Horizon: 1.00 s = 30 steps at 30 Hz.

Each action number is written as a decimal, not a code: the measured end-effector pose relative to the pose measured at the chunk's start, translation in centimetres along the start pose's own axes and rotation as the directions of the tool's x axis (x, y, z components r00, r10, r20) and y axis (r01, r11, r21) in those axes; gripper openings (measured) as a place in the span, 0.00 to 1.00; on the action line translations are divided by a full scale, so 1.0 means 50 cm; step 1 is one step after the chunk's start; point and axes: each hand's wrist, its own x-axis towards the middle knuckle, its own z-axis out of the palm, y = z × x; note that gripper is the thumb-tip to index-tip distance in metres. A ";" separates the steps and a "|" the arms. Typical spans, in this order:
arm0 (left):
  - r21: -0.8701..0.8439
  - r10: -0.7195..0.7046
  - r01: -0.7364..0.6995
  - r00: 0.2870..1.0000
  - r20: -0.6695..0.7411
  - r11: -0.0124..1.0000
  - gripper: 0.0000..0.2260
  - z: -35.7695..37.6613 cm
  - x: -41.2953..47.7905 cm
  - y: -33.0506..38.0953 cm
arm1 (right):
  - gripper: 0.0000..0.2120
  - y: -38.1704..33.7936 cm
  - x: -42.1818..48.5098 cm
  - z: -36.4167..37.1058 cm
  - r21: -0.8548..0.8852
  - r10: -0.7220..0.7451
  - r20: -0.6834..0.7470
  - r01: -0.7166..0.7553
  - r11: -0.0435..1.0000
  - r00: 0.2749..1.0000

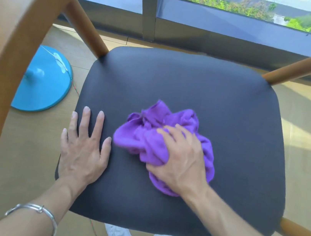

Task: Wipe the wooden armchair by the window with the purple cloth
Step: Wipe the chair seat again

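While the left hand (83, 147) lies flat at lower left of the dark seat (195, 87), seemingly steadying the armchair (7, 39), the right hand (180, 160) bunches the purple cloth (147, 137) at centre frame; that grip gathers fabric, likely for pressure.

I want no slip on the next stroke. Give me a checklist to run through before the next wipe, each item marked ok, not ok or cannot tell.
1. The right hand grips the purple cloth: ok.
2. The cloth touches the black seat: ok.
3. The left hand lies flat on the seat's left side: ok.
4. The cloth is spread flat for wide contact: not ok, it is bunched.
5. The wooden frame is already wiped: cannot tell.
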 end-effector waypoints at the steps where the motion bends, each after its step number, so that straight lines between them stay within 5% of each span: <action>1: -0.005 -0.004 0.004 1.000 -0.005 1.000 0.29 0.000 -0.001 0.000 | 0.25 -0.008 -0.032 -0.001 0.007 -0.019 -0.002 0.019 1.000 1.000; 9: -0.016 -0.007 0.006 1.000 -0.014 1.000 0.29 0.004 -0.004 -0.009 | 0.24 -0.007 -0.031 0.001 -0.033 -0.147 -0.061 0.146 0.989 0.987; 21: -0.012 -0.001 0.001 0.999 -0.041 1.000 0.29 0.004 0.003 -0.006 | 0.26 0.024 0.319 -0.020 -0.083 0.236 0.035 -0.233 0.969 0.971; 30: -0.010 0.014 -0.014 0.999 -0.050 1.000 0.29 0.008 0.007 0.000 | 0.29 -0.007 0.140 0.001 -0.023 0.063 -0.143 -0.067 0.997 0.988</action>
